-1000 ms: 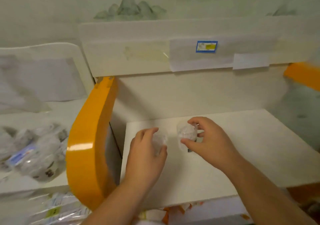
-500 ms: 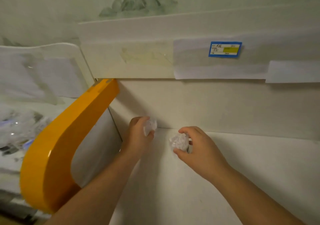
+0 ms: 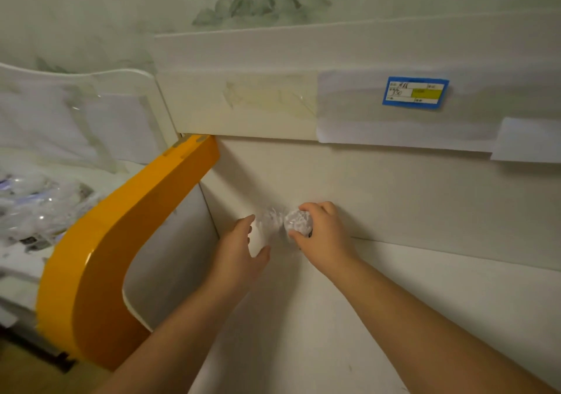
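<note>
Two shelves fill the view under a pale wall painted with grey-green hills. The near shelf is a white board, and it meets a white back panel at a straight seam. Above the panel runs a ledge with paper sheets on its front and a small blue label. An orange bracket curves down at the left side and separates this shelf from the second shelf, where clear plastic bags lie in a heap, all blurred.

Both hands reach to the back left corner. The right hand grips the right packet — a small crinkled white ball — just at the seam. The left hand is beside it, with thumb and fingers spread apart and loosely curved. The left packet lies just ahead of its fingertips, close against the right packet — it is blurred, so I cannot tell whether the fingers touch it.
</note>
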A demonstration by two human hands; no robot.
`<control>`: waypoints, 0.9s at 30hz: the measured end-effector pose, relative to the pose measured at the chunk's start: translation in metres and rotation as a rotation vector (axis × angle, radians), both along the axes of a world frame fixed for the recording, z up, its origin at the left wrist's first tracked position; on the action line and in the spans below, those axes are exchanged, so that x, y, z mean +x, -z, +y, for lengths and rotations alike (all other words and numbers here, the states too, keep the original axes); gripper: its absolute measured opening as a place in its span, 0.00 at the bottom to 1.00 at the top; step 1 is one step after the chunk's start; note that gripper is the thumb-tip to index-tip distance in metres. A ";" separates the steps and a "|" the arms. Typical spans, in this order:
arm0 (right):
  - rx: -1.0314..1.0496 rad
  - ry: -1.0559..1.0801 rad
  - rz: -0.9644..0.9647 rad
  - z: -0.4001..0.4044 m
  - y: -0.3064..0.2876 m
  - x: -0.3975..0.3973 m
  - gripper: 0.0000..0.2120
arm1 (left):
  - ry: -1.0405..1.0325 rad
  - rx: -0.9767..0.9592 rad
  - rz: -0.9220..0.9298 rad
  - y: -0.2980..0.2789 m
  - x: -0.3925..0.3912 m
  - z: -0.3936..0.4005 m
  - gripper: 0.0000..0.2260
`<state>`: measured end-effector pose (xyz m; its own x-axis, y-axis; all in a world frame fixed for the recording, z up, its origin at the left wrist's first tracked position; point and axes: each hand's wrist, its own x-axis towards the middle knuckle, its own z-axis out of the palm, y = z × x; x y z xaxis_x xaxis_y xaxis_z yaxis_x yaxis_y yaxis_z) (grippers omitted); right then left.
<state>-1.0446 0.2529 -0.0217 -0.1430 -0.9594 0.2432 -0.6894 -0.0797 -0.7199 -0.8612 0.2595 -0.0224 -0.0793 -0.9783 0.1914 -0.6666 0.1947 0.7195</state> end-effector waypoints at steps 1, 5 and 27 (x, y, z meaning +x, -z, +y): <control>-0.003 0.001 -0.003 -0.001 0.001 0.000 0.23 | 0.009 -0.015 -0.031 -0.004 0.000 0.004 0.29; -0.023 0.022 0.058 0.007 -0.004 -0.004 0.26 | 0.057 -0.077 -0.190 -0.021 0.002 0.019 0.29; -0.228 0.015 0.158 0.167 -0.117 0.057 0.19 | 0.219 -0.554 -0.411 -0.132 0.102 0.136 0.25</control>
